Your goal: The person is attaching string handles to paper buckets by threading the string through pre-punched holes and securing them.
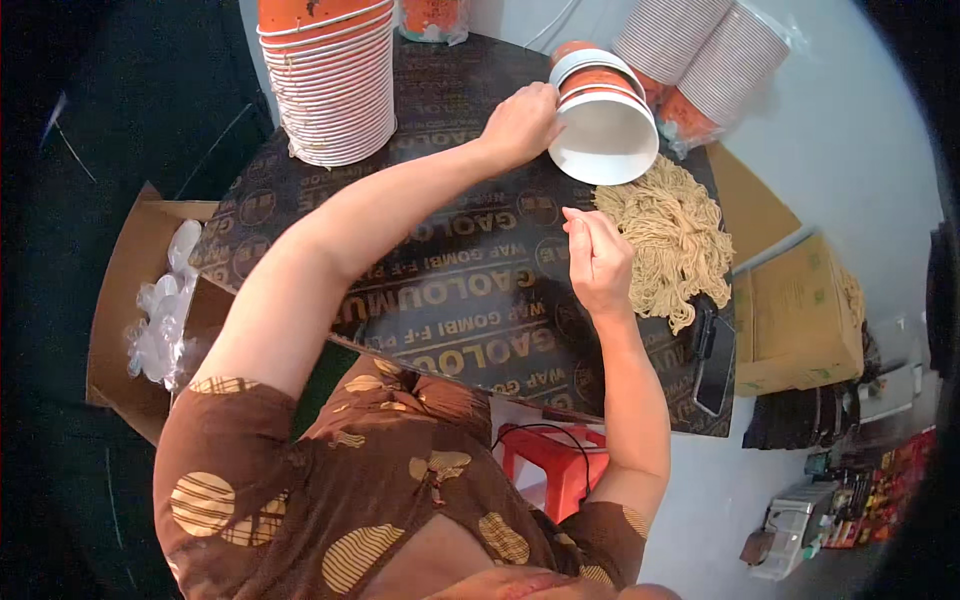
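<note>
My left hand [524,125] reaches across the dark printed table, its fingers curled closed at the rim side of a short stack of orange-and-white paper buckets [603,138]. The stack lies on its side, the white inside of the front bucket facing me. My right hand [600,258] is closed, thumb pressed against the fingers, just left of a heap of pale yellow, noodle-like strands [680,235]. Whatever lies between those fingers, if anything, is too small or hidden to make out.
A tall stack of paper buckets [335,100] stands at the table's far left. More stacked buckets [715,70], partly in plastic, lie at the back right. A phone [714,362] rests near the right edge. Cardboard boxes [800,320] flank the table; a red stool [560,465] is below.
</note>
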A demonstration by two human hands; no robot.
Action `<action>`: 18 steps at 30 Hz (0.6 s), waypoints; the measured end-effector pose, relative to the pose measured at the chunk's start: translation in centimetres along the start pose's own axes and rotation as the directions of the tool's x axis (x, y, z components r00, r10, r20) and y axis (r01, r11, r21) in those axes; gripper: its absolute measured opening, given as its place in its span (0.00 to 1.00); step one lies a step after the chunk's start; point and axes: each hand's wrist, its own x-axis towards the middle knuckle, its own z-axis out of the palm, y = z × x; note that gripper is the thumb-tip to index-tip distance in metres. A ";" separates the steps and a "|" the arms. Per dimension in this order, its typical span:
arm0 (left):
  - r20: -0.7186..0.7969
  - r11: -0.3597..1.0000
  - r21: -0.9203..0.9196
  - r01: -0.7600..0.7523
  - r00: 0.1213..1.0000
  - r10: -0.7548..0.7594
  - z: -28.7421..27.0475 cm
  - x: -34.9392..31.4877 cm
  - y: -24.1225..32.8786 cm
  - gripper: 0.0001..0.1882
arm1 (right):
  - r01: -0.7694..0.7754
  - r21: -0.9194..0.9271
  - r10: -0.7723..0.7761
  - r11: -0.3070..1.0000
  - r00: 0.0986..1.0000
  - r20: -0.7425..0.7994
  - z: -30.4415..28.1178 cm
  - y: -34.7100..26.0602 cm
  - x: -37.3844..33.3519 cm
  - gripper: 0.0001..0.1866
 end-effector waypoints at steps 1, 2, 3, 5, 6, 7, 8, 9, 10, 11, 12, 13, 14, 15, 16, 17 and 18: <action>-0.012 0.998 0.002 0.055 0.998 -0.055 1.1 0.3 0.0 0.13 | -0.031 -0.009 0.031 0.999 0.999 0.007 -0.2 0.1 -0.1 0.10; -0.025 0.994 0.005 0.112 0.993 -0.112 2.1 0.5 -0.1 0.13 | -0.034 -0.014 0.034 0.999 0.999 0.009 -0.3 0.1 -0.1 0.10; -0.039 0.987 -0.006 0.159 0.986 -0.160 2.8 0.6 -0.3 0.10 | -0.050 -0.012 0.050 0.999 0.999 0.010 -0.4 0.2 -0.1 0.10; -0.074 0.984 0.021 0.177 0.982 -0.175 3.8 0.8 -1.2 0.09 | -0.071 -0.012 0.071 0.997 0.997 0.009 -0.4 0.4 0.0 0.10; -0.113 0.979 0.053 0.196 0.975 -0.189 4.0 0.9 -1.8 0.07 | -0.072 -0.010 0.072 0.997 0.997 0.009 -0.4 0.5 0.0 0.10; -0.164 0.983 0.079 0.167 0.975 -0.152 3.8 1.1 -2.0 0.06 | -0.077 -0.012 0.077 0.997 0.997 0.008 -0.5 0.6 -0.1 0.10; -0.178 0.980 0.071 0.186 0.969 -0.171 3.5 1.1 -2.2 0.06 | -0.083 -0.014 0.083 0.996 0.997 0.008 -0.6 0.6 -0.1 0.10; -0.192 0.977 0.064 0.205 0.963 -0.190 3.1 1.3 -2.5 0.06 | -0.079 -0.017 0.080 0.997 0.997 0.004 -0.7 0.6 -0.1 0.10; -0.185 0.972 0.081 0.220 0.962 -0.203 2.6 1.4 -2.9 0.05 | -0.073 -0.017 0.073 0.997 0.997 0.001 -0.7 0.6 0.0 0.10; -0.184 0.971 0.083 0.222 0.961 -0.204 2.1 1.3 -3.2 0.05 | -0.074 -0.015 0.074 0.997 0.997 0.002 -0.7 0.6 -0.1 0.10; -0.190 0.980 0.073 0.186 0.967 -0.169 1.7 1.2 -3.5 0.05 | -0.077 -0.019 0.077 0.997 0.997 0.003 -0.7 0.7 -0.1 0.10; -0.198 0.986 0.067 0.150 0.971 -0.134 1.3 1.0 -4.0 0.05 | -0.076 -0.021 0.076 0.997 0.997 0.003 -0.6 0.7 -0.1 0.10; -0.196 0.987 0.051 0.155 0.970 -0.142 0.9 0.8 -4.3 0.05 | -0.073 -0.015 0.073 0.997 0.997 0.005 -0.5 0.7 0.0 0.10; -0.200 0.986 0.057 0.158 0.969 -0.144 0.7 0.6 -4.6 0.05 | -0.079 -0.023 0.080 0.997 0.997 0.017 -0.5 0.7 0.0 0.10; -0.188 0.984 0.064 0.169 0.970 -0.154 0.5 0.4 -4.6 0.05 | -0.086 -0.033 0.087 0.996 0.996 0.029 -0.4 0.7 0.1 0.10; -0.177 0.981 0.071 0.180 0.970 -0.165 0.2 0.3 -4.7 0.05 | -0.080 -0.028 0.081 0.996 0.996 0.032 -0.4 0.8 0.1 0.10; -0.183 0.980 0.076 0.183 0.969 -0.167 -0.2 0.1 -4.8 0.05 | -0.079 -0.046 0.079 0.996 0.997 -0.007 -0.2 0.8 0.1 0.09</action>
